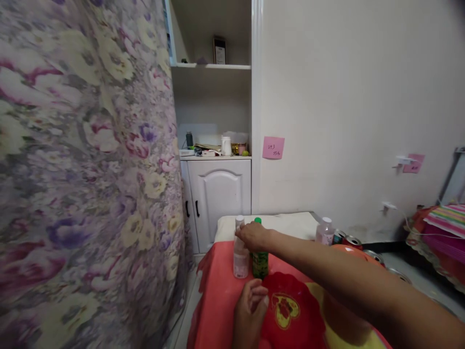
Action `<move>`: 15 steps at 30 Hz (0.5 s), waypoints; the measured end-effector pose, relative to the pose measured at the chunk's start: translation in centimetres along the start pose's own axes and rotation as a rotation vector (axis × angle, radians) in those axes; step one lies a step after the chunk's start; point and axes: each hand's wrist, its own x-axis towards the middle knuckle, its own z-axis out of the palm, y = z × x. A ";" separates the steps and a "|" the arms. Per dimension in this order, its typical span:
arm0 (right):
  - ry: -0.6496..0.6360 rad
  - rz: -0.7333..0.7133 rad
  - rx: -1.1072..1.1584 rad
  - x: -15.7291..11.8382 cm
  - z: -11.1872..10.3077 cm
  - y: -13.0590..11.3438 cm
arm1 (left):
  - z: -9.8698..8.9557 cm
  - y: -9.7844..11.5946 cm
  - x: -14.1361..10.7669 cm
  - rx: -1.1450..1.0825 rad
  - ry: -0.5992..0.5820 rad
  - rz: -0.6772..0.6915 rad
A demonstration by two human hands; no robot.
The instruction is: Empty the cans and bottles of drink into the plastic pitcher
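Note:
Two clear plastic bottles seem to stand one behind the other at the left of the red-covered table; a white cap [240, 219] shows on the rear one. My right hand [254, 235] reaches across from the right, its fingers closed round the top of the front clear bottle [240, 264]. Just right of it, a green bottle [260, 264] with a green cap stands upright, partly behind my right hand. My left hand [250, 308] is held below the bottles, palm up, fingers loosely curled and apart, holding nothing. A red scalloped plate [308, 310] lies beside it.
Another clear bottle [326, 231] stands at the table's back right, near several cans [352, 242] and an orange object [350, 250]. My right forearm crosses over a yellow item [316, 293]. A floral curtain [109, 169] hangs at left; a white cabinet [221, 194] stands behind.

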 end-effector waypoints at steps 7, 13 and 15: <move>-0.020 0.056 -0.011 0.7 1.5 -0.4 | -1.0 0.8 -0.1 -0.024 0.053 0.054; 0.023 0.106 0.045 0.7 2.6 -0.4 | -1.9 0.6 0.1 -0.048 0.111 0.064; 0.034 0.122 0.062 0.5 2.7 -0.7 | -2.2 0.5 0.3 -0.058 0.142 0.060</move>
